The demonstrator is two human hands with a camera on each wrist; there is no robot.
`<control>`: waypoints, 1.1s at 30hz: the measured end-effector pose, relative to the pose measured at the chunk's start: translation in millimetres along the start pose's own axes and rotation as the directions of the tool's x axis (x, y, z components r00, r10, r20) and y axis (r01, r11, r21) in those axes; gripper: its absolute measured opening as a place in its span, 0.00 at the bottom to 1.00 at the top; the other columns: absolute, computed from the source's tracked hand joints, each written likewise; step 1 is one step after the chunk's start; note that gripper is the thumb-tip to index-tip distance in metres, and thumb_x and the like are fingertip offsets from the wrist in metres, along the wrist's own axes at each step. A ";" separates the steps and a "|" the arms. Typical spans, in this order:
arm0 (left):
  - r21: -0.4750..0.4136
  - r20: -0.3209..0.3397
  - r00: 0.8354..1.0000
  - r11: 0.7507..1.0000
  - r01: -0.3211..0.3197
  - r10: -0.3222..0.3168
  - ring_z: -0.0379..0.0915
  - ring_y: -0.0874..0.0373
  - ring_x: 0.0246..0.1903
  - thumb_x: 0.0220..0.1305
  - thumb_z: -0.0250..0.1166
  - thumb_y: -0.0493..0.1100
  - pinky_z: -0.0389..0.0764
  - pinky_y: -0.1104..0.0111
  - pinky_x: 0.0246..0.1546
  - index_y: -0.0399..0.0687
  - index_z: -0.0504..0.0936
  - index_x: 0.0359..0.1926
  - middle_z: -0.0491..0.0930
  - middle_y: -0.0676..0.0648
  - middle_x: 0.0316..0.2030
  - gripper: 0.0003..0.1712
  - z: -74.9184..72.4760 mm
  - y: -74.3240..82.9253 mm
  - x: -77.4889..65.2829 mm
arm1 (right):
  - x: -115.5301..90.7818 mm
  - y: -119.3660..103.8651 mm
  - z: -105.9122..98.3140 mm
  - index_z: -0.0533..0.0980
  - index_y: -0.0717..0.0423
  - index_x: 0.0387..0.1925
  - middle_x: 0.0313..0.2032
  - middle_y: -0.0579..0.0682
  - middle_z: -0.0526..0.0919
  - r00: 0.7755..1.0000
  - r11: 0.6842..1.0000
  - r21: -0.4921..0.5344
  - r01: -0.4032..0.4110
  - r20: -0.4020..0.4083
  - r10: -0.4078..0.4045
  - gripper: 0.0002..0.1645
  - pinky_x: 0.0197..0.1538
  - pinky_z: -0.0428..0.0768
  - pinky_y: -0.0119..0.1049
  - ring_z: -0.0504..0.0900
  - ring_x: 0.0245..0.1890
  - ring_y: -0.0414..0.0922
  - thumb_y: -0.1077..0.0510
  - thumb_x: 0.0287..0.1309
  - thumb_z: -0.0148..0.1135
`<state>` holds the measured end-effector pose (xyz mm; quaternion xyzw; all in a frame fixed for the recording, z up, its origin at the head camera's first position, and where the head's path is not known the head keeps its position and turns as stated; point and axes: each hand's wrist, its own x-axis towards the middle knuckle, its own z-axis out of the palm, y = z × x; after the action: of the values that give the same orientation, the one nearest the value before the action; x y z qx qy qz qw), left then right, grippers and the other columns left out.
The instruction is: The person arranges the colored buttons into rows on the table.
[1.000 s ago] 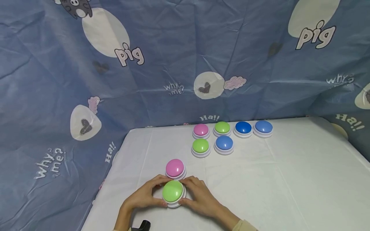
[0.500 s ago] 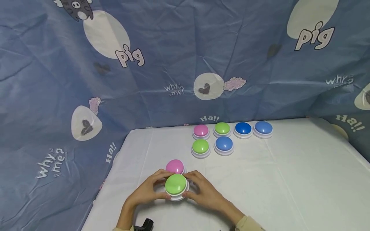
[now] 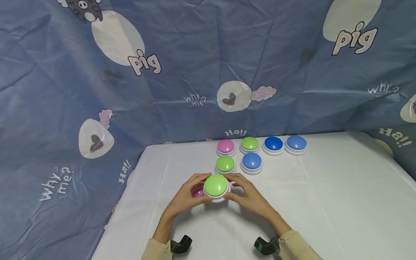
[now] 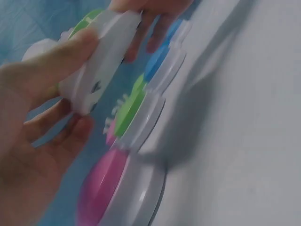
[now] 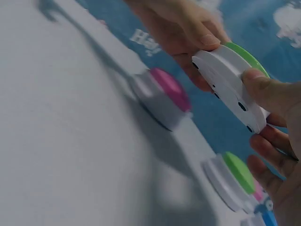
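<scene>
A round push button with a green dome and white base (image 3: 216, 186) is held off the table between both hands. My left hand (image 3: 186, 195) grips its left rim, and my right hand (image 3: 248, 195) grips the right rim, thumbs toward me. The wrist views show the white underside of the held button (image 5: 230, 87) raised above the cloth. Just left of it, a pink button (image 3: 197, 193) sits on the table, partly hidden by my left hand. Beyond the held one stands another green button (image 3: 225, 164).
A blue button (image 3: 251, 161) stands beside that green one. Along the back edge are a pink button (image 3: 225, 146), a green button (image 3: 250, 144), a dark blue button (image 3: 273, 144) and a lighter blue button (image 3: 296, 143). A patterned blue curtain (image 3: 182, 119) hangs behind the white table (image 3: 325, 202).
Both hands have lifted the green button and carried it forward and to the right, past the near pink button. The buttons on the table have stayed put.
</scene>
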<state>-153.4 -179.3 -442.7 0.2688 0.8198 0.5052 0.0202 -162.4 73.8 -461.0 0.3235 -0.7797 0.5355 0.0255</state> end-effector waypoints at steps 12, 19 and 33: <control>-0.218 -0.196 0.978 0.975 0.031 -0.075 0.65 0.53 0.63 0.53 0.71 0.42 0.69 0.70 0.61 0.50 0.70 0.64 0.68 0.47 0.58 0.36 51.8 14.8 64.1 | -0.7 -18.5 -64.3 0.69 0.62 0.61 0.56 0.58 0.74 0.975 0.991 0.055 -0.125 -0.179 0.133 0.31 0.64 0.69 0.53 0.73 0.58 0.55 0.62 0.56 0.65; -0.268 -0.276 0.961 0.962 -0.049 -0.028 0.67 0.46 0.61 0.55 0.68 0.34 0.73 0.59 0.59 0.35 0.69 0.62 0.68 0.36 0.59 0.33 81.8 39.9 88.4 | -8.4 15.5 -88.5 0.71 0.56 0.60 0.58 0.53 0.73 0.951 0.986 0.064 -0.153 -0.260 0.165 0.29 0.65 0.69 0.41 0.70 0.61 0.47 0.58 0.56 0.65; -0.247 -0.525 0.849 0.964 -0.095 -0.051 0.75 0.45 0.48 0.53 0.70 0.35 0.81 0.58 0.44 0.34 0.76 0.57 0.76 0.37 0.54 0.28 152.4 43.1 127.0 | -25.4 54.3 -120.3 0.70 0.59 0.61 0.58 0.54 0.71 0.902 0.990 0.051 -0.134 -0.408 0.143 0.29 0.64 0.69 0.34 0.68 0.58 0.28 0.63 0.57 0.63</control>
<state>-197.4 18.7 -450.7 0.1241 0.7161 0.6640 -0.1755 -208.1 200.2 -464.1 0.1480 -0.7722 0.6002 0.1470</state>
